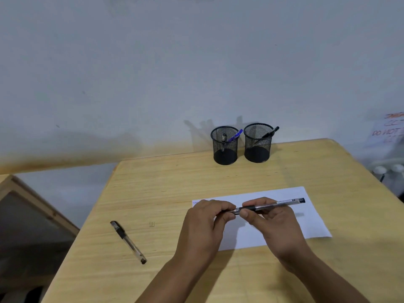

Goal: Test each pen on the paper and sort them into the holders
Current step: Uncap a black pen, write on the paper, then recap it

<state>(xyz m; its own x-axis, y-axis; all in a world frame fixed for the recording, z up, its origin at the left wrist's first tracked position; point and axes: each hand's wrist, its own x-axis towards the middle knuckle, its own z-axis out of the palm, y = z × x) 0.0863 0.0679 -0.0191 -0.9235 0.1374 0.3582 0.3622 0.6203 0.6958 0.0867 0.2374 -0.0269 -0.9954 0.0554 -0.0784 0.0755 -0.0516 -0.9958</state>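
Pen [271, 205], clear barrel with dark grip, held level just above the paper [306, 219], long axis running left to right. Right hand [271, 224] pinches the barrel near the grip section between thumb and fingers; left hand [207, 221] has its fingers curled round the left end, where the cap or tip would be, though that end is hidden by the fingers. Judgement: both hands on one pen at its end suggests the cap is being pulled off or pushed on, either side of a test stroke; cannot tell which. Paper lies flat on the wooden table [175, 189], directly under the hands, so a stroke needs only a short drop. Faint marks show at its upper left corner. Second pen [128, 242] lies alone on the table well to the left, capped, likely waiting its turn. Two black mesh holders stand side by side at the far edge against the wall: left holder [225, 149] has a blue pen and another, right holder [258, 147] has a black one, which reads as sorting partly done.
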